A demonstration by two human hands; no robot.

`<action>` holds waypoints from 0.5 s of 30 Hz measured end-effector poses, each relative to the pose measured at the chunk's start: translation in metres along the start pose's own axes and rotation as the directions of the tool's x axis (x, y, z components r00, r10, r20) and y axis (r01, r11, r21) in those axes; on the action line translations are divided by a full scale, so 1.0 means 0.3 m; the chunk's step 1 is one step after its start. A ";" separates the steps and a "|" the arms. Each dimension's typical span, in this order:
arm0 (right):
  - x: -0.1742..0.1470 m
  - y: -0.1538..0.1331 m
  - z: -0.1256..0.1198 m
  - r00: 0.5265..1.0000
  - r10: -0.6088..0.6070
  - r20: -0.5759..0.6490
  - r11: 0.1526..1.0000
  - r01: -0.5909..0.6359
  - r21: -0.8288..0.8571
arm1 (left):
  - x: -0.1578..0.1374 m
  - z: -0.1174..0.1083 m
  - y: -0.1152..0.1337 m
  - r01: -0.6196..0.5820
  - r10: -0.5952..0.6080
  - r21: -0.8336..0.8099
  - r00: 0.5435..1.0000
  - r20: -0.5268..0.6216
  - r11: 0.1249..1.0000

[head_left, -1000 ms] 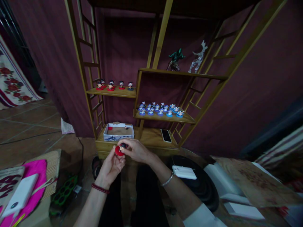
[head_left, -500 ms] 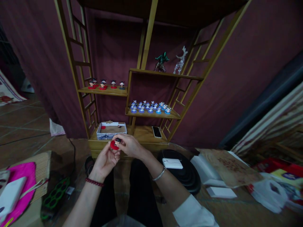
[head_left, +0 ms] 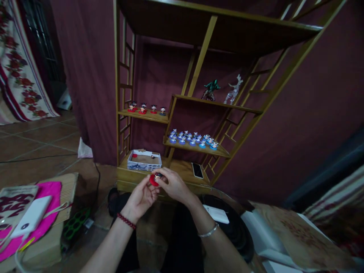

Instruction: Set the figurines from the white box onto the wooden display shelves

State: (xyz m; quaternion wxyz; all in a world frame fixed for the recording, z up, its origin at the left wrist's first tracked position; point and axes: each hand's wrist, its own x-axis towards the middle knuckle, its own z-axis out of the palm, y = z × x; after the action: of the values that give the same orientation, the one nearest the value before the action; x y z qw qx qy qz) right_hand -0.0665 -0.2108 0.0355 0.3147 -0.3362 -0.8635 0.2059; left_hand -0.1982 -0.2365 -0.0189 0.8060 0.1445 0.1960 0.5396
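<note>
Both hands meet in front of a wooden shelf unit point(head_left: 196, 72). My left hand point(head_left: 141, 198) grips the red round base of a small figurine point(head_left: 155, 179) from below. My right hand point(head_left: 174, 185) pinches the figurine's dark head from above. Several red-based figurines point(head_left: 143, 109) stand on the upper left shelf. Several blue-based figurines point(head_left: 192, 138) crowd the middle shelf. An open blue-and-white box point(head_left: 144, 160) sits on the bottom shelf just beyond my hands.
A phone point(head_left: 196, 170) lies on the bottom shelf. A green figure point(head_left: 211, 89) and a clear deer point(head_left: 233, 89) stand on the upper right shelf. At left, a white power bank point(head_left: 31, 216) lies on pink cloth; a white case point(head_left: 217, 214) rests on a black round object.
The view has swung and tilted up, showing more of the shelf top. Both hands still hold the red-based figurine, with little change in grip.
</note>
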 end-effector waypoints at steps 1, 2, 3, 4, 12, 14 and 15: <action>-0.011 0.007 -0.002 1.000 0.017 0.005 1.000 -0.017 0.009 | 0.002 -0.002 -0.007 0.021 -0.021 0.001 1.000 -0.013 1.000; -0.022 0.015 -0.005 0.999 0.032 0.004 0.999 -0.032 0.017 | 0.005 -0.004 -0.013 0.041 -0.041 0.001 0.999 -0.030 0.999; -0.032 0.024 -0.007 0.999 0.039 0.007 0.999 -0.039 0.023 | 0.009 -0.007 -0.019 0.056 -0.056 -0.002 0.997 -0.050 0.998; -0.041 0.033 -0.010 0.999 0.044 0.010 0.999 -0.044 0.028 | 0.013 -0.010 -0.023 0.062 -0.063 -0.007 0.996 -0.067 0.998; -0.037 0.052 -0.028 0.999 0.032 0.039 0.999 -0.032 -0.007 | 0.035 -0.020 -0.022 -0.001 0.003 0.019 0.996 -0.086 1.000; -0.027 0.057 -0.025 0.999 0.024 0.042 1.000 -0.024 -0.004 | 0.037 -0.022 -0.017 -0.019 0.022 0.036 0.998 -0.066 0.999; -0.022 0.061 -0.022 0.999 0.025 0.035 1.000 -0.025 0.002 | 0.039 -0.024 -0.015 -0.025 0.028 0.042 0.998 -0.060 0.999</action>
State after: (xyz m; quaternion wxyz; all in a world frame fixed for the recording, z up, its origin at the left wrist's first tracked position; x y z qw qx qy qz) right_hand -0.0499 -0.2020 0.0271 0.2974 -0.3431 -0.8642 0.2166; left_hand -0.1941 -0.2273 -0.0291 0.7892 0.1474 0.2296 0.5502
